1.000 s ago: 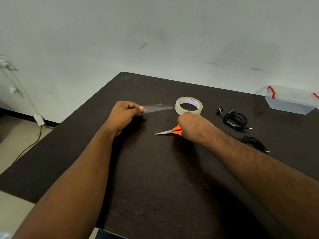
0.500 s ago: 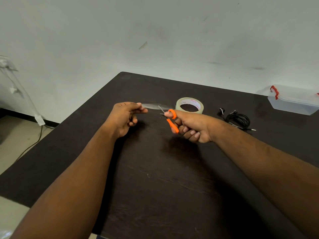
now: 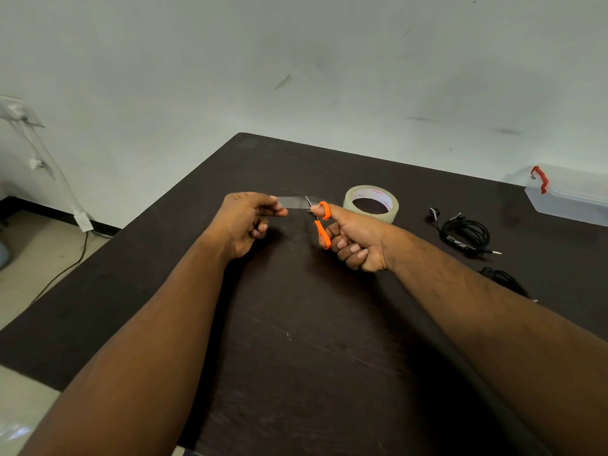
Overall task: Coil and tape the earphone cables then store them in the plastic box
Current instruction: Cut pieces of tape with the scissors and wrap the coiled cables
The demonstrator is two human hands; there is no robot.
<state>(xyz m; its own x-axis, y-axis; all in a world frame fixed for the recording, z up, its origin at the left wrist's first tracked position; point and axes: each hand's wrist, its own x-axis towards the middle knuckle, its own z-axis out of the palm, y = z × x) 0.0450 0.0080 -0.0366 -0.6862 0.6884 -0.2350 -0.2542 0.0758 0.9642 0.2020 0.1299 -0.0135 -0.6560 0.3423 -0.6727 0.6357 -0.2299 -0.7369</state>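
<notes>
Both hands work above the middle of the dark table (image 3: 296, 357), forearms reaching in from the near edge. Nearest of the two, the right hand (image 3: 353, 240) has its fingers curled round the orange-handled scissors (image 3: 321, 225): the thumb is through the upper loop and the other fingers are folded about the lower handle. The short metal blades point up and away, and their tips stand at the strip of clear tape (image 3: 294, 202); whether the blades have bitten into it cannot be told.

Level with it, the left hand (image 3: 245, 222) pinches the free end of that strip between thumb and forefinger, its remaining fingers loosely tucked under the palm. The strip runs taut and roughly level from this pinch to the right, past the scissor blades, toward the tape roll (image 3: 371, 204), which lies flat on the table just behind the right hand.

To the right, well apart from the hands, a coiled black earphone cable (image 3: 465, 233) lies on the table with its earbuds and jack plug sticking out. Nearer, a second black earphone cable (image 3: 503, 279) is partly hidden behind the right forearm.

Farthest off, at the table's far right edge, the clear plastic box (image 3: 572, 200) sits with its lid on and a red clasp showing on its side.
</notes>
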